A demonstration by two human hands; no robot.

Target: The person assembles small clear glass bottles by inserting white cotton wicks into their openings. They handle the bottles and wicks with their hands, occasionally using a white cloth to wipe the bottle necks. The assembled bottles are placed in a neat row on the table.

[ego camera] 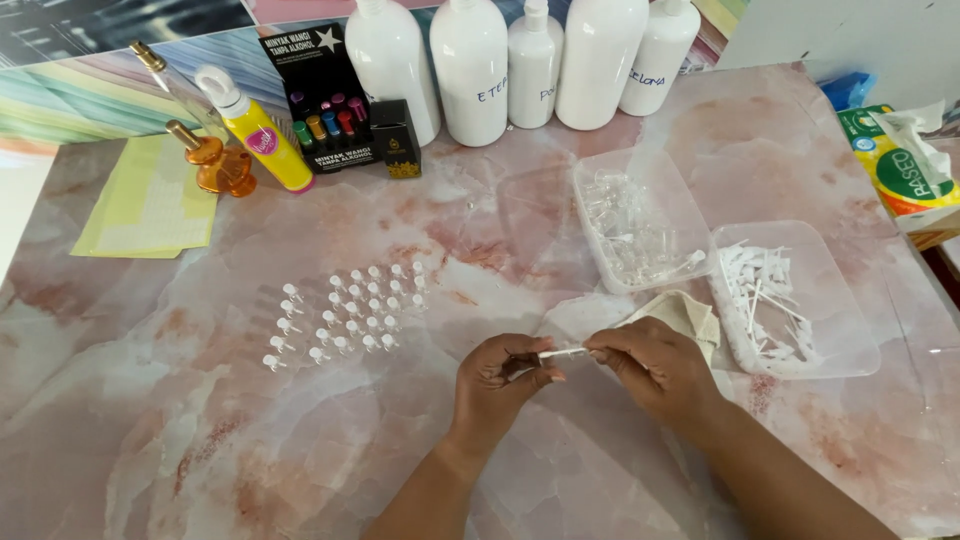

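**Two hands pinch a small white sprayer stem over the marble surface**

A thin white sprayer stem [562,352] lies crosswise between both hands, low in the middle of the view, just above the pink marbled surface [200,430]. The right hand [655,365] is closed narrowly, thumb and forefinger pinching the stem's right end. The left hand [495,385] is curled nearly shut around the stem's left end; a small vial may sit inside its grip, but the fingers hide it and I cannot tell.

A beige cloth [685,312] lies just behind the right hand. Beside it stand a clear tray of white sprayer parts [850,345] and a clear tray of small clear vials [680,200]. To the left, rows of capped vials [345,310] stand upright. Along the back, white bottles [470,70] are cut off at the top edge.
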